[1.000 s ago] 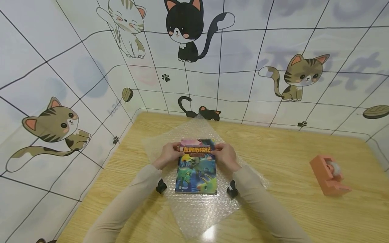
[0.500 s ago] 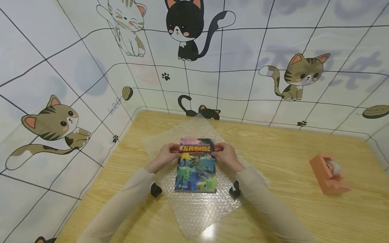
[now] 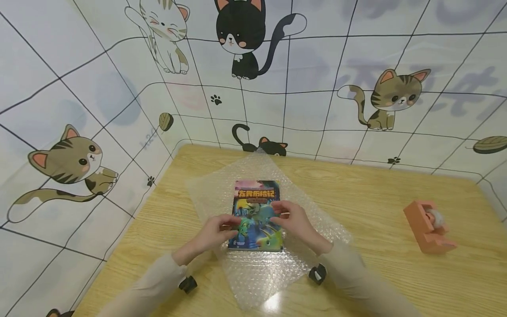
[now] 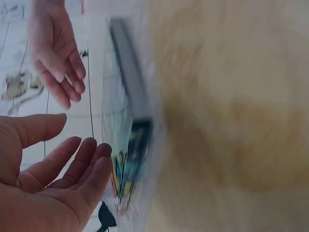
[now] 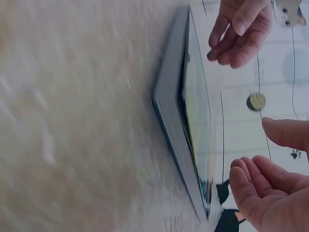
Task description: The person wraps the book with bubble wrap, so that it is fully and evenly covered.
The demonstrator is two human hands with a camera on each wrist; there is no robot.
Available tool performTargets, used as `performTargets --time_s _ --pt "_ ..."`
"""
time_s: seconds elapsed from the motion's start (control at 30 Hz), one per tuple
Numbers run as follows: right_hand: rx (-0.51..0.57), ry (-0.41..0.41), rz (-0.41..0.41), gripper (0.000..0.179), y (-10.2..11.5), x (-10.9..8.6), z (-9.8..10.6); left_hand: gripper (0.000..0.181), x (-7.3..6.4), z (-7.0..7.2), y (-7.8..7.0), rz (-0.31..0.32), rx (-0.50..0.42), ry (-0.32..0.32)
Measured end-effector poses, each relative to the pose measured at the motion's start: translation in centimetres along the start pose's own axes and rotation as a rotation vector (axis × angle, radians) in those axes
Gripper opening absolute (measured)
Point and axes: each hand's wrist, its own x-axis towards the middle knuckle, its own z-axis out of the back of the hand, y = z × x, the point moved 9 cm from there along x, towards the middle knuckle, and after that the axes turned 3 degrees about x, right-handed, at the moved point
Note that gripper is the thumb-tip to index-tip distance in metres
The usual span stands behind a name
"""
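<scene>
Head view: the whole front of the book (image 3: pixel 257 240) shows, and an orange tape holder (image 3: pixel 429 229) far to the right.
Wrist views: the book's thick side shows, with many pale pages.
Book cover: blue, green and pink, with big yellow letters.
Book place: flat on bubble wrap (image 3: pixel 255 281), on the wooden table (image 3: pixel 368 198).
Left hand (image 3: pixel 215 231): fingers loosely bent, holding nothing, over the book's left edge.
Right hand (image 3: pixel 295 222): loose and holding nothing too, over the right edge.

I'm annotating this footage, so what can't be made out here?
Head: underside of the book, hidden by the book itself.
Head: its small lettering, too tiny to read.
Head: upper ends of the sleeves, cut off by the bottom edge.
Left wrist: grain of the tabletop, lost to blur.
</scene>
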Motion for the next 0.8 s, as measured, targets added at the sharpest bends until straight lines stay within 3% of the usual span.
performTargets --time_s 0.13,0.3,0.4,0.6,0.7,0.8 --pt "0.015 0.055 0.038 0.038 0.9 -1.9 -1.4 0.026 -2.0 -1.8 -1.4 -0.088 0.037 0.062" --pt "0.031 0.117 0.066 0.037 1.1 -3.9 -2.5 0.025 -4.5 -4.0 -3.8 -0.323 0.155 0.125" --pt "0.034 0.121 0.059 0.037 0.8 -4.6 -2.7 0.031 -5.9 -5.6 -4.9 -0.42 0.235 0.177" --pt "0.009 0.082 0.05 0.038 0.3 -5.3 -1.9 0.055 -8.2 -8.3 -6.0 -0.493 0.495 0.302" --pt "0.003 0.061 0.058 0.039 0.1 -5.6 -1.3 0.059 -8.9 -9.0 -6.6 -0.546 0.585 0.315" --pt "-0.008 0.042 0.058 0.04 -0.2 -5.8 -0.7 0.051 -9.3 -9.3 -7.2 -0.6 0.643 0.299"
